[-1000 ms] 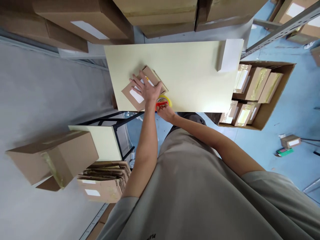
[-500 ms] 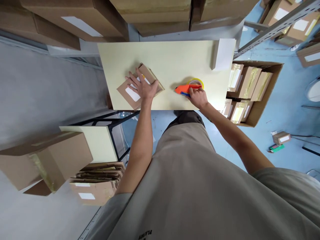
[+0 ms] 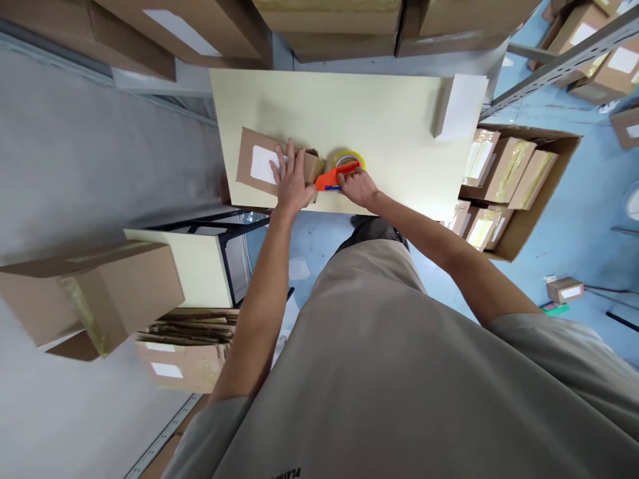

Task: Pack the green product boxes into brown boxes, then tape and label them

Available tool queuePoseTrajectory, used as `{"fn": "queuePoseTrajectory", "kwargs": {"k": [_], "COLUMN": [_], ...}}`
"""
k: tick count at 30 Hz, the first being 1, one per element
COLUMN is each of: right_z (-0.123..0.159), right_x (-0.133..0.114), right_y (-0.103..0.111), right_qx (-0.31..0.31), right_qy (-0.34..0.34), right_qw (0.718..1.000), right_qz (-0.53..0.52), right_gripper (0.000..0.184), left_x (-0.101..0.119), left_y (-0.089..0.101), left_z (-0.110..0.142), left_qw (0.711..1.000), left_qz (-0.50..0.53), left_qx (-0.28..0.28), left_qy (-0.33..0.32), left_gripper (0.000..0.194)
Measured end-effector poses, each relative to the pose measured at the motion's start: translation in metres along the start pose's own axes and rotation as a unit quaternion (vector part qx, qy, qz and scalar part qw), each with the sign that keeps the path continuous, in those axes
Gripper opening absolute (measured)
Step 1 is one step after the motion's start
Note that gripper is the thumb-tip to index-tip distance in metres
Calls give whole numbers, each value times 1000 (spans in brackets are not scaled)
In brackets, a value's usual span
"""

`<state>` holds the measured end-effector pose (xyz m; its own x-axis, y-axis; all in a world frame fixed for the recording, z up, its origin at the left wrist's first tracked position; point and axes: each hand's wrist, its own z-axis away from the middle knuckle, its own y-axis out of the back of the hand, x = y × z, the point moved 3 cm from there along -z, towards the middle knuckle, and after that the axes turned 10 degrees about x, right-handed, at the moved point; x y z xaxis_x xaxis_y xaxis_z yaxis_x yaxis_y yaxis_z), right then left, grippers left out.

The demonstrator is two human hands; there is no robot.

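Note:
A small cardboard box (image 3: 248,159) with a white label lies near the left end of the cream tabletop (image 3: 394,100). My left hand (image 3: 293,181) rests on top of it, fingers spread over the label's edge and the right part of the box. In my right hand (image 3: 358,186) is an orange tape dispenser (image 3: 329,178) with a blue handle part and a yellow-rimmed roll of tape (image 3: 349,158). The dispenser's front tip is at the box's right end; whether it touches the cardboard I cannot tell.
A white box (image 3: 462,106) stands at the table's right end. Beside the table is an open carton (image 3: 542,189) of taped boxes. Large cartons (image 3: 344,46) line the shelf behind. At lower left are a big open box (image 3: 134,286) and a carton of flattened cardboard (image 3: 192,366).
The box has turned on the table, its right end now facing the dispenser. My right hand has brought the tape dispenser leftward up to that end. My left hand stays on the box.

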<state>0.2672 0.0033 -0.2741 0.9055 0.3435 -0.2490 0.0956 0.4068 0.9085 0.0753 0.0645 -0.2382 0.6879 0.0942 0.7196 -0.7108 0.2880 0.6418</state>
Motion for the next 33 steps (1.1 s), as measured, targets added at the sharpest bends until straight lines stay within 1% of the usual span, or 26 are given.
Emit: {"fn": "queuePoseTrajectory", "kwargs": {"k": [3, 7, 10, 12, 16, 18, 20, 22, 24, 26, 28, 30, 33], "right_z": [2, 15, 25, 28, 22, 17, 12, 8, 3, -3, -13, -26, -46], "right_x": [5, 35, 50, 48, 28, 22, 26, 40, 61, 84, 105, 119, 123], "right_y": [-1, -1, 0, 2, 6, 8, 10, 11, 11, 11, 13, 17, 29], "right_qx": [-3, 0, 5, 7, 5, 5, 12, 24, 37, 57, 81, 94, 72], "right_qy": [24, 45, 28, 7, -25, -25, -11, 18, 54, 75, 77, 65, 35], "right_qw": [1000, 999, 1000, 1000, 999, 1000, 1000, 1000, 998, 995, 993, 993, 997], "right_qz": [-2, -12, -11, -15, -28, -18, -10, -8, -9, -12, -22, -33, -24], "right_gripper": [56, 56, 60, 61, 62, 62, 62, 61, 62, 66, 70, 75, 71], "left_x": [-1, -2, -2, 1, 6, 9, 11, 11, 12, 11, 11, 11, 12], "left_y": [1, -2, -4, -4, -5, -6, -6, -7, -7, -8, -8, -8, -7], "left_z": [6, 5, 4, 5, 9, 11, 13, 15, 15, 15, 15, 15, 16], "left_qw": [1000, 1000, 1000, 1000, 1000, 1000, 1000, 998, 995, 990, 987, 987, 990], "left_qz": [2, 8, 3, 2, -7, -14, -21, -42, -85, -131, -154, -153, -131], "left_qx": [0, 1, 1, 3, 6, 4, 1, -3, -9, -15, -18, -16, -7], "left_qy": [-3, -8, -10, -12, -9, -12, -23, -38, -48, -51, -49, -50, -59], "left_gripper": [88, 87, 87, 89, 100, 108, 114, 115, 115, 114, 112, 106, 97]}}
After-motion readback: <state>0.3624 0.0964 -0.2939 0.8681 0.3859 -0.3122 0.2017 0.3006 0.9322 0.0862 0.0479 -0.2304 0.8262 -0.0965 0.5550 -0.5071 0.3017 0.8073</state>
